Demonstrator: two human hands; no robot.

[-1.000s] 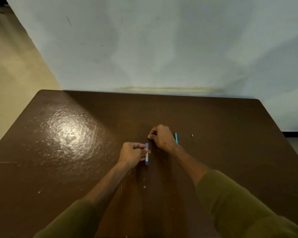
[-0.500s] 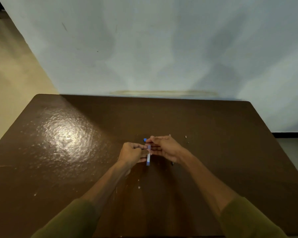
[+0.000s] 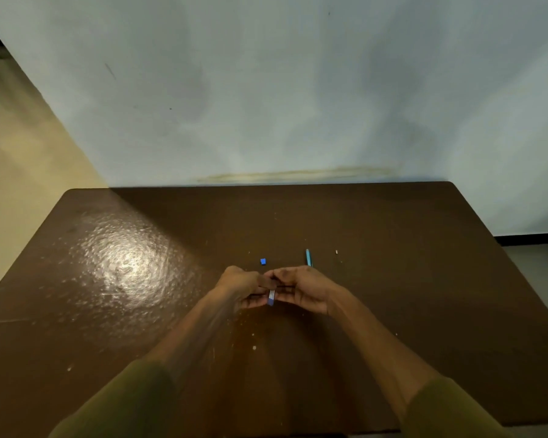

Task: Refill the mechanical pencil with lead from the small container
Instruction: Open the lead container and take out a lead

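Brown table (image 3: 393, 295) w/ glossy top, against pale wall (image 3: 266, 90). Left hand (image 3: 242, 287) & right hand (image 3: 304, 289) meet at centre, both pinching small lead container (image 3: 271, 297) btwn them. Teal mechanical pencil (image 3: 308, 257) lies just behind right hand. Tiny blue cap (image 3: 263, 261) sits nearby, apart.

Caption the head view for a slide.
Both hands hold the lead container; its blue cap and pencil lie beyond.

Plain indoor room, could be home or office: bare dark brown table (image 3: 393, 248) pushed against a stained pale blue wall (image 3: 266, 90), cream floor (image 3: 19, 172) alongside.
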